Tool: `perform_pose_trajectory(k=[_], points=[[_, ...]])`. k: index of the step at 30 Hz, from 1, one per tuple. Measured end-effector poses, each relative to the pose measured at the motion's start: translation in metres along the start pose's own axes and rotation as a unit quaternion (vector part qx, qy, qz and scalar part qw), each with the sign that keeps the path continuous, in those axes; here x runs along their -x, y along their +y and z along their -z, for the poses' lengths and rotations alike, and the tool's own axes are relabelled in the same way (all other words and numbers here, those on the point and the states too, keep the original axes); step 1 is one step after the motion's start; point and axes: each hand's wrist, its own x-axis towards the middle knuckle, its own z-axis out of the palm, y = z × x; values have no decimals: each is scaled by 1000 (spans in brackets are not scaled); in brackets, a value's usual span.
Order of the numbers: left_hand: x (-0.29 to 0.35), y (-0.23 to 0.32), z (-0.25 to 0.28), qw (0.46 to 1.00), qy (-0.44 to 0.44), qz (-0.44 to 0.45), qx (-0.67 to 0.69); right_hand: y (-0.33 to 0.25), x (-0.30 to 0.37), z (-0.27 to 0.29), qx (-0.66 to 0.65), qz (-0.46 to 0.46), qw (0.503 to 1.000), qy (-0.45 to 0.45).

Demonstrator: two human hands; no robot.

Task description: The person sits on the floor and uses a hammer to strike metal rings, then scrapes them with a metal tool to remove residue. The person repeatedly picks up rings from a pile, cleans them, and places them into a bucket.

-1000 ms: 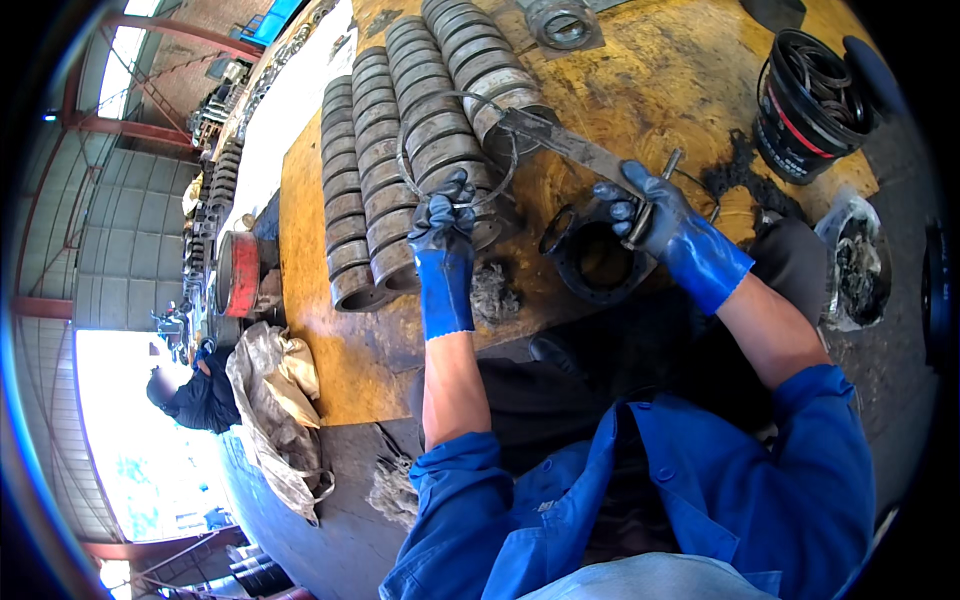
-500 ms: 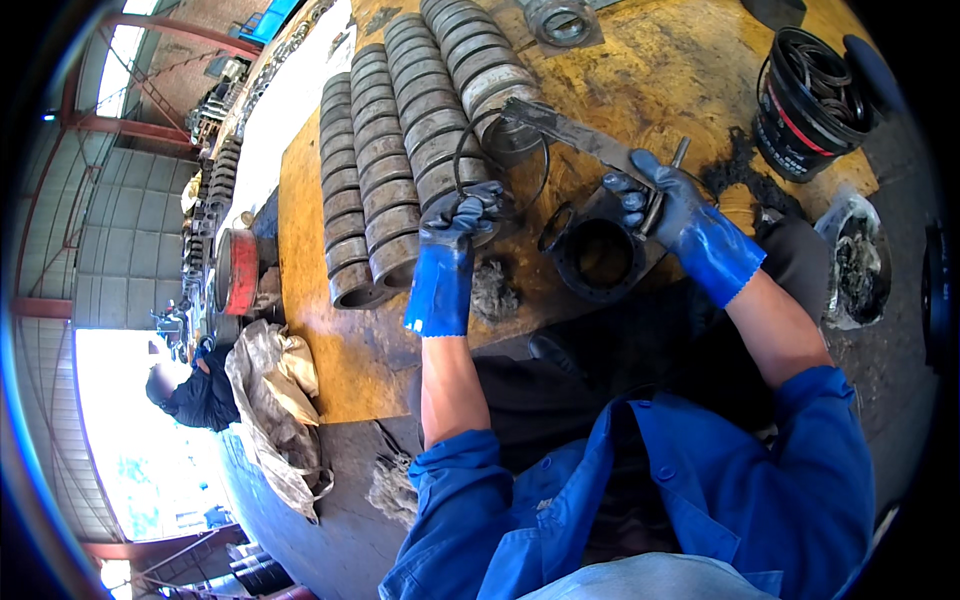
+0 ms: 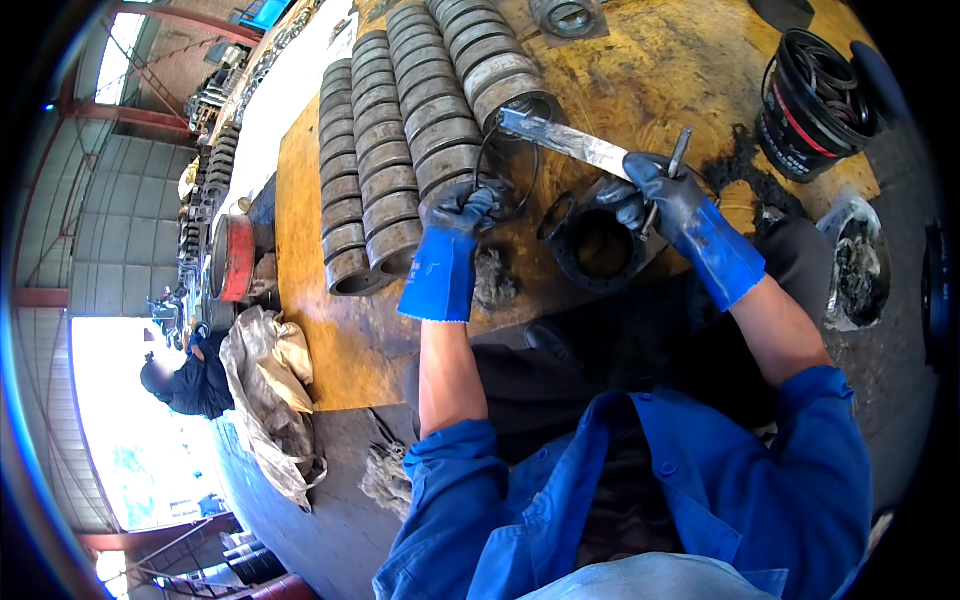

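Both my hands wear blue rubber gloves with greasy black fingers. My left hand (image 3: 455,235) pinches a thin black rubber ring (image 3: 505,165) that loops up toward the metal cylinders. My right hand (image 3: 665,195) grips a flat grey metal bar (image 3: 560,138) pointing up and left, along with a thin metal rod (image 3: 680,155). Just below and between the hands, a black round housing with a dark bore (image 3: 598,245) rests on the yellow board (image 3: 330,350).
Rows of ribbed grey metal cylinders (image 3: 400,150) lie on the board behind my left hand. A black bucket of rings (image 3: 815,105) stands at upper right, a pan of dark grease (image 3: 860,265) at right. Crumpled sacking (image 3: 270,390) and another person (image 3: 185,380) are at left.
My left hand has lifted the rubber ring slightly up toward the cylinders. My right hand with the bar has shifted a little toward the upper right.
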Motion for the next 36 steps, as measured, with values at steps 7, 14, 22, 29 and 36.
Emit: perform_pose_trajectory(k=[7, 14, 22, 29, 36], points=[[-6, -18, 1, 979, 70, -72, -180, -3, 20, -22, 223, 54, 972, -46], [-5, -14, -2, 982, 97, -63, -147, 2, 26, -23, 228, 88, 967, -67], [-8, -4, 9, 985, 81, -1, 150, -17, -6, 38, -6, 117, 987, -114], [2, 2, -6, 868, 19, 83, 489, -31, 6, 13, -86, -17, 994, 66], [-11, -38, -33, 818, -133, 122, 546, -28, 4, 4, -73, -117, 989, -51]])
